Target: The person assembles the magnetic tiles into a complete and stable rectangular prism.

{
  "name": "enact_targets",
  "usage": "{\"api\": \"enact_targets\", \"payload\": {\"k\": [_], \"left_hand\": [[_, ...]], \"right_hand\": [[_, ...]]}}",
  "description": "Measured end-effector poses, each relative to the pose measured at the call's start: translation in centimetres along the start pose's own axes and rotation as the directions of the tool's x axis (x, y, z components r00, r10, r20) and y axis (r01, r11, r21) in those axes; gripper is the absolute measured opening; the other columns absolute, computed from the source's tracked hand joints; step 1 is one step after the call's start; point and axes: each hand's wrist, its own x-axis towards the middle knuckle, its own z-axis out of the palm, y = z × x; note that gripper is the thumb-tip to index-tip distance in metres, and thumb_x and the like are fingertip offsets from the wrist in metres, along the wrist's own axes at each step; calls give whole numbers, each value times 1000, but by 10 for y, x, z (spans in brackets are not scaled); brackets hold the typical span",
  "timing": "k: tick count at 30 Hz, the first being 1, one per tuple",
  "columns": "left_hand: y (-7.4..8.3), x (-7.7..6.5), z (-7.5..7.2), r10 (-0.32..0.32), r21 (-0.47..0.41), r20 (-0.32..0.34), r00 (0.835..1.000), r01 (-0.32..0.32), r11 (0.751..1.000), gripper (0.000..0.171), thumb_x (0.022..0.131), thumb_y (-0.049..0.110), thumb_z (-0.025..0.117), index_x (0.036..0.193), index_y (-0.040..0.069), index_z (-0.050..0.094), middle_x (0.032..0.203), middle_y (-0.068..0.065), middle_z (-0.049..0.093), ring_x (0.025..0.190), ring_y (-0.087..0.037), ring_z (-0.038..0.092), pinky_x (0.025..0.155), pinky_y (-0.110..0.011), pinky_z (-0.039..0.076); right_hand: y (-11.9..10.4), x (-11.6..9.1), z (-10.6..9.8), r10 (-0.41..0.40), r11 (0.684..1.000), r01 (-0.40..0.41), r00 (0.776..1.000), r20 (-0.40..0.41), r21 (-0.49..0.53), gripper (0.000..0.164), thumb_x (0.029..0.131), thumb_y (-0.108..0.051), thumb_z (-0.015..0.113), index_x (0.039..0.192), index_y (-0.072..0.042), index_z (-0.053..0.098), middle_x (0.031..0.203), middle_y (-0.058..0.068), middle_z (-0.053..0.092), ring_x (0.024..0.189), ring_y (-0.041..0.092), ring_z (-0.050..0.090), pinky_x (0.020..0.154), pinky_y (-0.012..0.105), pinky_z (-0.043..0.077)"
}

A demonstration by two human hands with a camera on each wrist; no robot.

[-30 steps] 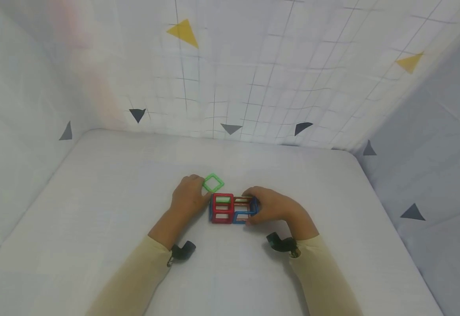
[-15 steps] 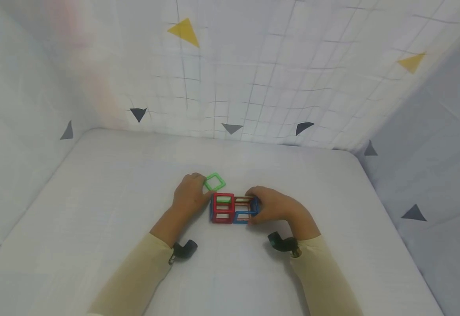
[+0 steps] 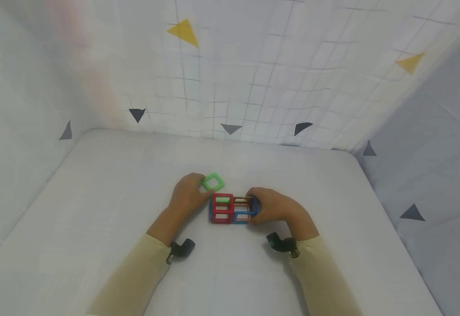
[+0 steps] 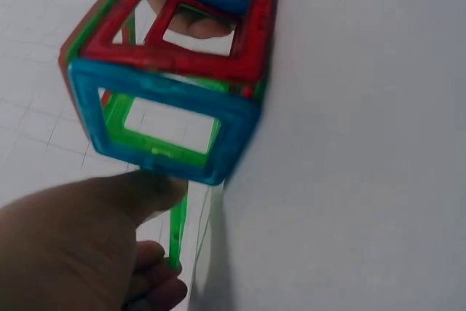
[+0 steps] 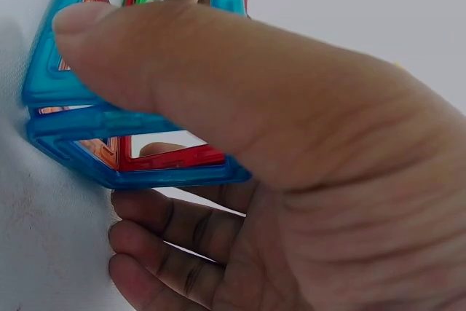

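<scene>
My left hand (image 3: 188, 193) pinches a loose green square magnetic tile (image 3: 219, 187) between thumb and fingers, at the far left corner of a small tile structure (image 3: 223, 212). The structure is two joined box-like frames of red, blue, green and orange tiles lying on the table. In the left wrist view the green tile (image 4: 175, 231) appears edge-on, close to the structure's blue end tile (image 4: 240, 140). My right hand (image 3: 275, 206) grips the structure's right end. Its thumb lies across a blue tile (image 5: 73, 85) in the right wrist view, with fingers on the far side.
The structure sits mid-table on a white cloth (image 3: 222, 272). A white grid-lined backdrop (image 3: 269, 87) with yellow and dark triangles rises behind the table, and grey-white sheets (image 3: 435, 145) hang at both sides. Each wrist wears a black camera mount (image 3: 281, 242).
Very little differs. The fingertips of my right hand have drawn back slightly toward the structure's right end, and the green tile has shifted a little in my left hand.
</scene>
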Motion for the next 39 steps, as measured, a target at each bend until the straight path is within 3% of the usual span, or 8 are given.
{"api": "enact_targets", "payload": {"k": [5, 10, 15, 21, 24, 29, 34, 39], "left_hand": [[2, -2, -10, 15, -45, -21, 1000, -16, 999, 55, 85, 37, 76, 127, 4, 63, 124, -11, 65, 107, -25, 59, 97, -42, 52], [3, -3, -16, 77, -85, -50, 996, -81, 993, 54, 84, 37, 78, 127, 7, 63, 124, -9, 66, 112, -25, 60, 98, -43, 52], [11, -6, -20, 114, -134, -8, 993, -114, 984, 55, 85, 40, 76, 129, 11, 61, 129, -5, 63, 119, -24, 57, 103, -44, 50], [26, -15, -27, 148, -114, 38, 988, -142, 983, 57, 85, 43, 75, 133, 15, 60, 137, -3, 58, 129, -24, 51, 107, -47, 46], [33, -19, -29, 214, -107, 61, 975, -207, 973, 57, 85, 43, 75, 132, 16, 60, 138, -2, 58, 132, -23, 50, 109, -46, 44], [40, -25, -31, 326, -110, 117, 938, -314, 943, 54, 84, 43, 76, 129, 15, 62, 136, -1, 60, 132, -21, 51, 110, -42, 43], [47, -29, -28, 374, -114, 172, 911, -358, 927, 54, 84, 42, 75, 128, 15, 63, 134, 0, 61, 125, -17, 54, 106, -38, 47], [51, -32, -22, 392, -139, 208, 896, -369, 919, 52, 85, 38, 76, 128, 12, 62, 132, -1, 61, 118, -18, 56, 103, -37, 49]], "right_hand": [[-1, 0, 0, 20, 1000, -20, 1000, 4, 1, 69, 68, -32, 89, 127, -16, 59, 113, -3, 62, 103, 18, 55, 95, 42, 52], [1, -1, 0, 28, 1000, -28, 1000, 7, -1, 70, 67, -34, 90, 128, -16, 59, 113, -3, 62, 104, 18, 56, 96, 43, 51], [2, -2, 0, 22, 1000, -22, 1000, 5, -6, 70, 68, -35, 89, 128, -17, 58, 112, -3, 62, 103, 18, 56, 96, 42, 51], [2, -2, -1, 14, 1000, -14, 1000, 5, -6, 71, 68, -34, 89, 129, -15, 58, 113, -2, 62, 104, 18, 56, 97, 43, 51], [1, -3, -1, 12, 1000, -12, 1000, 7, -5, 70, 69, -34, 89, 129, -15, 58, 113, -3, 62, 104, 18, 56, 98, 43, 51], [2, -3, -1, 15, 1000, -15, 1000, 9, 3, 70, 69, -34, 89, 129, -15, 58, 112, -3, 62, 103, 18, 56, 97, 42, 51], [1, -3, -1, 38, 999, -38, 999, 6, 8, 77, 68, -35, 90, 133, -13, 55, 115, -2, 62, 105, 19, 55, 99, 44, 50], [0, -3, -1, 55, 999, -54, 998, 9, -4, 83, 68, -35, 89, 138, -10, 52, 116, -1, 61, 105, 19, 54, 99, 43, 49]]}}
